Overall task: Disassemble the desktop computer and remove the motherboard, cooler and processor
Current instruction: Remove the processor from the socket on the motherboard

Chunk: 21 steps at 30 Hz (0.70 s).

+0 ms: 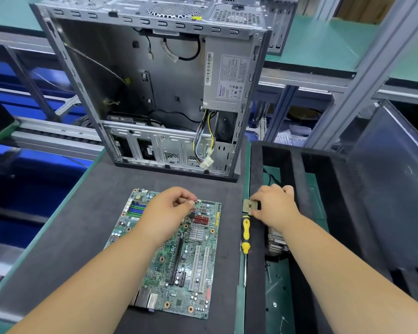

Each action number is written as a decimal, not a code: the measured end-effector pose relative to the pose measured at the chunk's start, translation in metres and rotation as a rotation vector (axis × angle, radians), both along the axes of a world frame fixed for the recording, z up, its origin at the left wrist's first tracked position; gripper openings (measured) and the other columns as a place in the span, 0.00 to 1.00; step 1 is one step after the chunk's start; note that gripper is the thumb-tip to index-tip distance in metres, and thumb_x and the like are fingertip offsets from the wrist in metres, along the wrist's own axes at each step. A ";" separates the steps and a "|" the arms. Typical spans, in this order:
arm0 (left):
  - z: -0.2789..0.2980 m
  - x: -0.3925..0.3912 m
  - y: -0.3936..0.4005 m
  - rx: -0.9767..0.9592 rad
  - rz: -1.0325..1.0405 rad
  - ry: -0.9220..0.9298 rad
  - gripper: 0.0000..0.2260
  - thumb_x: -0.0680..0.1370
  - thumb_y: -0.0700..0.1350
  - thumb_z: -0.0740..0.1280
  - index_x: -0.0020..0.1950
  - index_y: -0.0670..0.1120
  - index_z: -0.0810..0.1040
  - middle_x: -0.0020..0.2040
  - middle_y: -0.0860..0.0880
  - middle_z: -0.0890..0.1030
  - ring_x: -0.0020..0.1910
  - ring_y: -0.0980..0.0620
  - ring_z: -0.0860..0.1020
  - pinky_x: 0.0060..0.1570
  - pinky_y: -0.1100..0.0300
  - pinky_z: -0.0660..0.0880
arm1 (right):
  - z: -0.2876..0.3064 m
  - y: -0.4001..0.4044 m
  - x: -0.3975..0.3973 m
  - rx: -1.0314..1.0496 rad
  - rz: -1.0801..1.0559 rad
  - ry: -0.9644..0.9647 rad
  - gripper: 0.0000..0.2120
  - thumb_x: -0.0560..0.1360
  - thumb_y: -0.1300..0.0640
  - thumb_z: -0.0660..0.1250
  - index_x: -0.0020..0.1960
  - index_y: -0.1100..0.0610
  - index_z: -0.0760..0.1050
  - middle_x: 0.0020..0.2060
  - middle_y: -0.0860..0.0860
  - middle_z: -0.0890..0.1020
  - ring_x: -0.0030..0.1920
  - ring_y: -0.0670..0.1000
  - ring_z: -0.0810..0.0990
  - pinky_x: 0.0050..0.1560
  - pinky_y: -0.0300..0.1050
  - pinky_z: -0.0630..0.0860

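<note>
I see both of my bare arms reaching forward from the bottom edge. My left hand (169, 208) is held out in the middle, with the fingers curled in and the thumb and first finger pressed together at the tips. I cannot tell if they hold something tiny. My right hand (274, 206) is off to the right, palm down, with its fingers pinching a small square chip (249, 205) at the edges.

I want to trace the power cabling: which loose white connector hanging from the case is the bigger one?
The lower white connector, at the end of the wire bundle by the computer case bottom edge. The smaller one hangs just above it.
</note>
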<state>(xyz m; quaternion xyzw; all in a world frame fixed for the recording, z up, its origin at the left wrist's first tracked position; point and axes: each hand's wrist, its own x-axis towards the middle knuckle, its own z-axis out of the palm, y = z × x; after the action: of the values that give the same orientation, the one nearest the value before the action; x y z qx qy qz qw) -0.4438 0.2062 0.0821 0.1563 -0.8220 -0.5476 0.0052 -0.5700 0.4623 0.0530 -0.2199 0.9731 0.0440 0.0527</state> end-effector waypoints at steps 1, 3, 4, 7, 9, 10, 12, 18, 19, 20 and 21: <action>-0.001 0.001 -0.002 -0.003 0.001 -0.003 0.08 0.77 0.46 0.68 0.44 0.60 0.81 0.34 0.60 0.76 0.30 0.62 0.71 0.30 0.70 0.69 | 0.001 -0.001 0.001 0.012 0.000 -0.002 0.18 0.73 0.39 0.68 0.62 0.40 0.77 0.56 0.42 0.77 0.58 0.51 0.71 0.56 0.53 0.59; -0.002 0.003 -0.006 -0.002 0.008 -0.005 0.08 0.77 0.46 0.68 0.44 0.60 0.81 0.33 0.61 0.76 0.30 0.61 0.71 0.32 0.67 0.70 | 0.002 -0.003 0.002 0.031 0.002 -0.004 0.17 0.74 0.40 0.67 0.62 0.40 0.76 0.57 0.43 0.77 0.58 0.51 0.71 0.57 0.53 0.59; -0.002 0.004 -0.008 0.005 0.014 -0.002 0.08 0.77 0.46 0.68 0.44 0.60 0.81 0.34 0.60 0.76 0.30 0.61 0.71 0.31 0.68 0.70 | 0.003 -0.005 0.003 0.043 0.004 -0.002 0.17 0.75 0.41 0.67 0.62 0.41 0.76 0.56 0.43 0.77 0.58 0.51 0.71 0.56 0.53 0.59; 0.001 0.009 -0.014 0.009 0.027 0.016 0.08 0.77 0.45 0.68 0.43 0.59 0.82 0.36 0.57 0.76 0.32 0.60 0.72 0.31 0.70 0.69 | 0.008 -0.009 0.007 0.063 -0.036 0.013 0.15 0.76 0.43 0.64 0.61 0.44 0.77 0.56 0.45 0.77 0.57 0.52 0.72 0.55 0.52 0.60; 0.003 0.013 -0.021 0.002 0.043 0.028 0.07 0.77 0.44 0.68 0.43 0.57 0.82 0.37 0.55 0.76 0.32 0.61 0.71 0.31 0.72 0.69 | 0.015 -0.014 0.013 -0.022 -0.095 0.057 0.14 0.77 0.44 0.62 0.59 0.45 0.78 0.55 0.46 0.78 0.57 0.52 0.73 0.55 0.52 0.60; 0.004 0.016 -0.026 0.001 0.054 0.034 0.07 0.77 0.44 0.68 0.44 0.56 0.82 0.38 0.54 0.75 0.30 0.63 0.71 0.30 0.73 0.68 | 0.019 -0.018 0.017 -0.101 -0.118 0.099 0.13 0.77 0.46 0.62 0.59 0.45 0.78 0.55 0.46 0.78 0.56 0.52 0.74 0.55 0.52 0.60; 0.005 0.021 -0.036 -0.011 0.066 0.034 0.07 0.78 0.43 0.67 0.45 0.55 0.82 0.38 0.54 0.75 0.29 0.63 0.70 0.30 0.73 0.67 | 0.028 -0.032 0.032 -0.283 -0.109 0.195 0.11 0.77 0.50 0.64 0.57 0.44 0.80 0.53 0.45 0.80 0.54 0.52 0.76 0.55 0.51 0.63; 0.000 0.040 -0.068 -0.057 0.051 0.021 0.08 0.78 0.43 0.67 0.44 0.56 0.82 0.39 0.53 0.76 0.33 0.59 0.71 0.36 0.69 0.70 | 0.035 -0.107 0.085 -0.516 0.081 0.063 0.05 0.77 0.48 0.66 0.49 0.41 0.81 0.46 0.39 0.81 0.52 0.46 0.75 0.50 0.47 0.57; -0.002 0.043 -0.073 -0.081 0.043 0.017 0.09 0.78 0.42 0.67 0.44 0.56 0.82 0.39 0.53 0.77 0.33 0.59 0.71 0.37 0.68 0.71 | 0.033 -0.118 0.092 -0.523 0.097 0.026 0.05 0.77 0.47 0.66 0.49 0.41 0.81 0.45 0.39 0.80 0.52 0.45 0.74 0.50 0.47 0.56; -0.004 0.047 -0.078 -0.110 0.037 0.012 0.09 0.78 0.42 0.67 0.43 0.56 0.81 0.39 0.52 0.78 0.33 0.58 0.72 0.37 0.67 0.71 | 0.031 -0.129 0.098 -0.530 0.110 -0.011 0.05 0.77 0.46 0.66 0.49 0.40 0.81 0.44 0.38 0.78 0.52 0.45 0.73 0.50 0.47 0.55; -0.006 0.050 -0.083 -0.138 0.032 0.004 0.10 0.78 0.42 0.67 0.42 0.57 0.81 0.39 0.51 0.79 0.34 0.57 0.73 0.37 0.65 0.72 | 0.029 -0.139 0.104 -0.535 0.119 -0.046 0.05 0.77 0.46 0.66 0.49 0.40 0.81 0.42 0.37 0.77 0.52 0.44 0.72 0.51 0.48 0.56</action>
<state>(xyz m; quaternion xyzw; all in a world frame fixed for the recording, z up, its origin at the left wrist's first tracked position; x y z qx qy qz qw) -0.3935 0.1233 0.0759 0.1678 -0.8551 -0.4899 0.0264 -0.4662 0.3233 0.0819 -0.2839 0.9340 -0.2164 0.0122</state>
